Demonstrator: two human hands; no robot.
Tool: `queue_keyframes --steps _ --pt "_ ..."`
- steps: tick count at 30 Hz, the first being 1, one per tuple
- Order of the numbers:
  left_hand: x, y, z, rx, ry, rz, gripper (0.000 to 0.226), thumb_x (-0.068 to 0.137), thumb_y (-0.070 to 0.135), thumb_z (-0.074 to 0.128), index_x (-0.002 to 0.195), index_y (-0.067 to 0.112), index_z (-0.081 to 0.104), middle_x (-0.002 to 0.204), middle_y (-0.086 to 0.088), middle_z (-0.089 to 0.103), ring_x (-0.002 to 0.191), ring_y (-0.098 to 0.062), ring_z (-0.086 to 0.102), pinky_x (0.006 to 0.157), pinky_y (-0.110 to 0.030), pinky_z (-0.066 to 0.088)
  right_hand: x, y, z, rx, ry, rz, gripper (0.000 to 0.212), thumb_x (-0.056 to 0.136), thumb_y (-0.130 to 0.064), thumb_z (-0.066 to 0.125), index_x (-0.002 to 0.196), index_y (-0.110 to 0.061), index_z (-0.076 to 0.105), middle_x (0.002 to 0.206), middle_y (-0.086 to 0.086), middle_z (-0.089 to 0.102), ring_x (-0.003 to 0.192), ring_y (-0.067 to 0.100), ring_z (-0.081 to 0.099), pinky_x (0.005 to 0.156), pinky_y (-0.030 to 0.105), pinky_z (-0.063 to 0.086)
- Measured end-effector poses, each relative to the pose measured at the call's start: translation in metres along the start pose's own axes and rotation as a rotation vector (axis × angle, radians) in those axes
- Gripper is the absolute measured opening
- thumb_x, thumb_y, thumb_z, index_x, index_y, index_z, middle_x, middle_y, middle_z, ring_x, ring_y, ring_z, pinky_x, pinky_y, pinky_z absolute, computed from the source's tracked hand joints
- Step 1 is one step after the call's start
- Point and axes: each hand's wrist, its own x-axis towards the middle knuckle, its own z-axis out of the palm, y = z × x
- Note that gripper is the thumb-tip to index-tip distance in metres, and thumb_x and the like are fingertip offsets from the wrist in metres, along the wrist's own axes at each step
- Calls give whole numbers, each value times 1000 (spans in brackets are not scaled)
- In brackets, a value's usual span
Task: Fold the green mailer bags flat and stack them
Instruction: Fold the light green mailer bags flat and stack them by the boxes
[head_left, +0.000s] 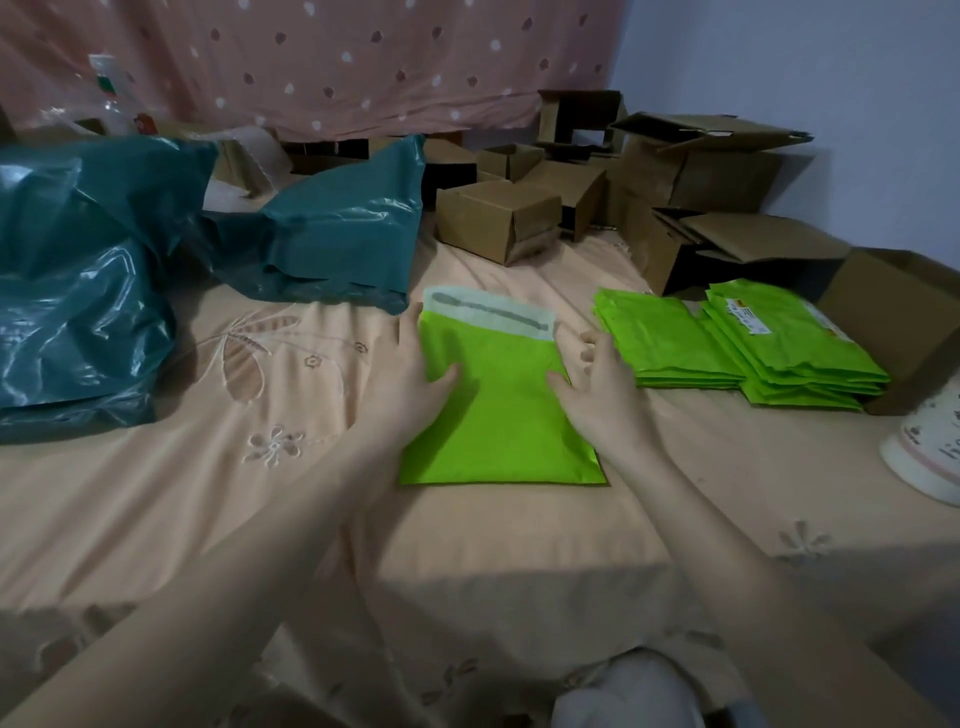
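On the peach bedsheet, a green mailer bag is lying flat, flap away from the person. The left hand and right hand are resting spread-fingered on its side edges, gripping nothing, likely steadying it for folding. Toward the sheet's right edge, folded bags are piling up. Flap print is blurring out.

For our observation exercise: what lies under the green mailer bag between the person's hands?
The green mailer bag lies flat on the peach bedsheet, with the left hand and right hand at its sides. Anything beneath it is covered.
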Motion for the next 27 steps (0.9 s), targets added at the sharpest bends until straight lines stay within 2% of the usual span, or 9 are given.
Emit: queue_keyframes --steps 2,4,7,10,17,20,23,25,27 --pt "-4 6 1 115 20 104 57 92 21 53 143 6 31 150 -11 28 139 -24 26 111 -29 19 -5 -3 1 -132 54 -158 47 86 -34 53 127 -11 48 127 11 54 120 31 47 97 49 42" --pt "-8 13 6 201 -103 170 51 97 23 42 145 8 31 155 -8 22 143 -22 19 116 -33 16 -12 -12 4 -188 1 -295 47 91 -30 48 133 -9 47 138 10 49 129 27 42 104 44 38" --pt "-17 18 18 313 -349 167 51 101 28 29 148 13 21 158 -1 12 146 -17 7 118 -39 9 -23 -21 12 -298 -217 -376 50 99 -31 36 144 -11 33 154 5 29 143 18 23 116 38 21" --pt "-24 12 26 380 -457 132 50 102 31 23 150 19 17 158 4 10 146 -14 6 118 -36 7 -27 -17 18 -350 -425 -324 51 102 -33 26 149 -15 21 159 -2 14 146 11 9 118 39 10" --pt "-26 11 27 431 -471 114 49 101 31 21 150 24 15 159 5 8 146 -15 5 117 -36 6 -28 -17 20 -377 -490 -278 52 101 -34 22 151 -18 14 160 -3 7 147 12 4 119 39 5" --pt "-28 11 29 449 -463 84 50 101 34 20 150 28 13 159 6 7 146 -18 3 117 -38 5 -29 -17 20 -397 -463 -250 54 101 -35 23 151 -18 14 160 3 6 147 18 3 119 39 5" --pt "-29 10 30 483 -421 28 53 100 40 22 150 25 12 159 -1 4 146 -25 0 117 -40 4 -31 -18 22 -392 -439 -194 58 100 -38 24 151 -13 12 160 10 4 147 21 1 119 37 4" --pt "-28 11 29 468 -399 -35 59 98 44 25 150 21 13 159 -5 2 146 -26 -2 117 -38 2 -28 -19 21 -360 -457 -169 61 99 -40 28 151 -12 12 160 9 3 147 19 1 119 35 4" --pt "-25 12 25 416 -415 -81 65 95 48 31 150 18 14 159 -9 2 146 -25 0 116 -38 4 -20 -18 16 -242 -498 -114 65 96 -41 40 150 -12 18 159 8 10 147 18 8 119 32 9"
